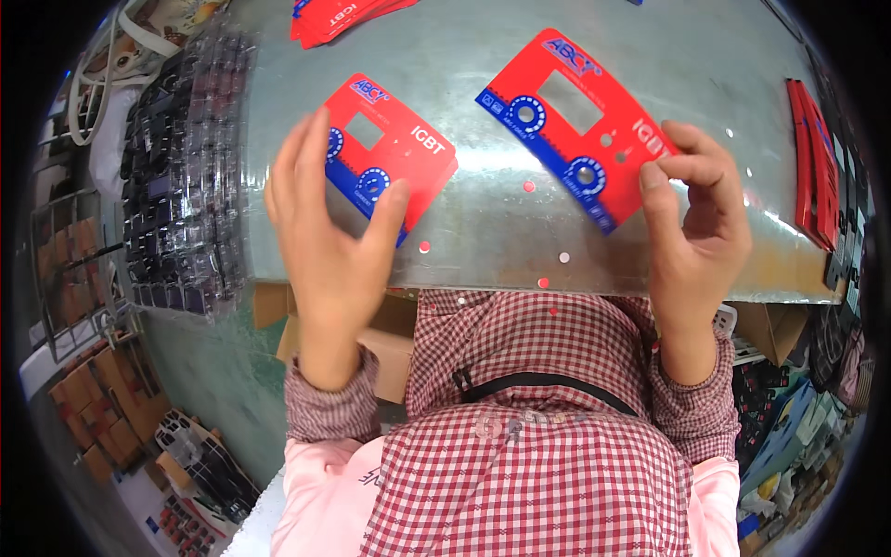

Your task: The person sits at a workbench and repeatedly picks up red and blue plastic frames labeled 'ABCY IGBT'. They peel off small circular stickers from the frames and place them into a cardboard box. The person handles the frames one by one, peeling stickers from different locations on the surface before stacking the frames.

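My left hand (334,223) spans the lower edge of a red and blue faceplate sheet (420,176), its thumb and fingertips at opposite sides. This sheet has a window cut-out and two dial rings. Between thumb and forefinger of my right hand (696,213), a second, similar faceplate sheet (624,107) is pinched at its right end, tilted above the metal table (483,223). Grey shows through its window and round holes. Small red and white discs (529,187) lie scattered on the table below it.
More red sheets lie in a pile (348,17) at the far left of the table. Another red stack (812,167) lies at the right edge. Plastic-wrapped dark parts (186,176) stand at the left. Cardboard boxes (394,348) sit under the near edge.
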Tool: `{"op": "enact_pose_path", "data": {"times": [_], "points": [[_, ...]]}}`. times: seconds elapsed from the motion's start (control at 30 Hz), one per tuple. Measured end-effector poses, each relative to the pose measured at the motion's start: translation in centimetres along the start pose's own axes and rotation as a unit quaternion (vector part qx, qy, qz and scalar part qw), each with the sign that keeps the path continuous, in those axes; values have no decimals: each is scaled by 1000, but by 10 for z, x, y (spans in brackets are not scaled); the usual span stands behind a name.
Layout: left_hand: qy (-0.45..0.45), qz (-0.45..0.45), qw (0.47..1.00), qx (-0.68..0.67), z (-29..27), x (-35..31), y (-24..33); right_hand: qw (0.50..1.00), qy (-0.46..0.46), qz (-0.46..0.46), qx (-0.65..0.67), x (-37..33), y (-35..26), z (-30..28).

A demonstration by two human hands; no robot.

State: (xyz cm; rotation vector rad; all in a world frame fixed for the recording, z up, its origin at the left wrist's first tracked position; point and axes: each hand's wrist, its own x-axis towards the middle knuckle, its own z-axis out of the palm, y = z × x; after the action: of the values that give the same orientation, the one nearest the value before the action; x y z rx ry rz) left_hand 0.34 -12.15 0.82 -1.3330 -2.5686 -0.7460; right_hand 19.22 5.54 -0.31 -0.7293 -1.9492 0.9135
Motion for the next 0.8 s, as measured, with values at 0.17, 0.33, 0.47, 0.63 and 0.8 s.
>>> {"op": "enact_pose_path", "data": {"times": [0.17, 0.33, 0.47, 0.63, 0.8], "points": [[-80, -8, 997, 21, 4, 16, -32, 990, 18, -50, -131, 9, -1, 1], [-138, -29, 990, 19, -4, 32, -32, 990, -29, 91, 109, 9, -17, 2], [-157, 23, 987, 38, -11, 18, -34, 935, -120, 218, 253, 0, -28, 2], [-209, -13, 976, 57, -29, -29, -23, 876, -190, 310, 317, -7, -39, 5], [-241, 29, 969, 57, -39, -55, -28, 810, -268, 372, 366, -17, -45, 16]]}}
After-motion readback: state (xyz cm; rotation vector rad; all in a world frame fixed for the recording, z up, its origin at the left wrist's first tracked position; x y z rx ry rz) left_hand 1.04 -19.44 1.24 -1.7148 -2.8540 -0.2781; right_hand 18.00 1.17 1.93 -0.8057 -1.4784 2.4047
